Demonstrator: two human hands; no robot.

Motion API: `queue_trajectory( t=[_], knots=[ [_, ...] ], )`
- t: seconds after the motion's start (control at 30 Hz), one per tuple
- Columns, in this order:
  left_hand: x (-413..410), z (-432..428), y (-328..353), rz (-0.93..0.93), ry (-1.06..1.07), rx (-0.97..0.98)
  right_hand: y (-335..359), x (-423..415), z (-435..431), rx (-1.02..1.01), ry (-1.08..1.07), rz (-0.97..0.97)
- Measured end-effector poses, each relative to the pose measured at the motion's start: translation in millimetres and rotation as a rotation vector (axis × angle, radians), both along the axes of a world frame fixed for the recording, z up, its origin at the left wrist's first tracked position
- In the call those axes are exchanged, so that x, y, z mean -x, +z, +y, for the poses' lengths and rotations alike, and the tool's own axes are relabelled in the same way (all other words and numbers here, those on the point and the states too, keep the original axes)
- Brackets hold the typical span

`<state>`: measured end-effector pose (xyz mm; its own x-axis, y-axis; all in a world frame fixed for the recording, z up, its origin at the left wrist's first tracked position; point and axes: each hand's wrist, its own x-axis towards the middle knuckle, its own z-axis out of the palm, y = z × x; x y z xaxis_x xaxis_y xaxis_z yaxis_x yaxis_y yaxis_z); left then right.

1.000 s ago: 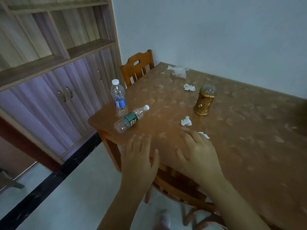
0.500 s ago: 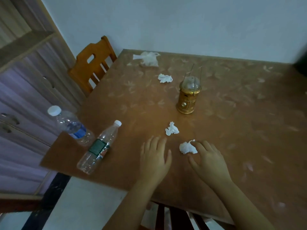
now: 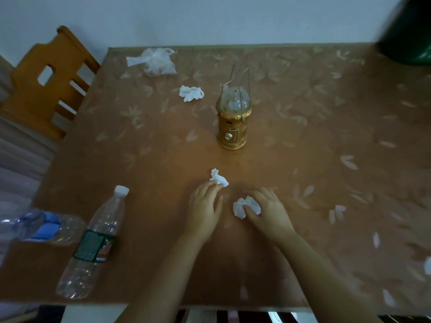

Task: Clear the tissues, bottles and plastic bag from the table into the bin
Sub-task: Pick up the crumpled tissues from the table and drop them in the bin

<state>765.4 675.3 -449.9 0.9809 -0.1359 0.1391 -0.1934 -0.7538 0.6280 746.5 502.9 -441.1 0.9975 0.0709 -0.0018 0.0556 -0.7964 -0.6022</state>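
– So, what changed?
– Right hand (image 3: 268, 212) has now curled round the tissue (image 3: 246, 207) it only touched before; left hand (image 3: 205, 210), fingers straight, has reached the second tissue (image 3: 219, 179) just ahead.
– Meaning?
– Both tissues look about to leave the tabletop (image 3: 303, 136).

- Over on the lying bottle (image 3: 89, 243) by the left edge, a dark green label (image 3: 87, 248) wraps the middle, with a red and white patch at its lower end, and the print is far too blurred to read
- The second bottle (image 3: 44, 226) just left of it carries a blue label (image 3: 47, 226), smeared, not one word coming through
- The gold lantern (image 3: 233, 129) mid-table gives no legible lettering
- Nothing readable anywhere
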Motion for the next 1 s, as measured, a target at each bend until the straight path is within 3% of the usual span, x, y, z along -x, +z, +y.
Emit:
queue_trajectory(
  t=[0.3,0.5,0.8,1.0],
  knots=[
    [-31.9,-10.5,-24.0,0.050,-0.016,-0.065,-15.3,-3.2,7.0,-0.024,-0.007,0.002],
    [-27.3,-12.5,-24.7,0.044,0.086,-0.072,-26.6,4.9,9.3,0.013,-0.045,0.046],
    [5.8,-5.5,-21.9,0.180,0.147,0.094,-36.0,34.2,14.7,0.029,-0.184,-0.025],
    [33.6,-4.0,-1.6,0.120,0.244,0.231,-37.0,53.4,13.1,-0.040,-0.314,-0.027]
  ],
)
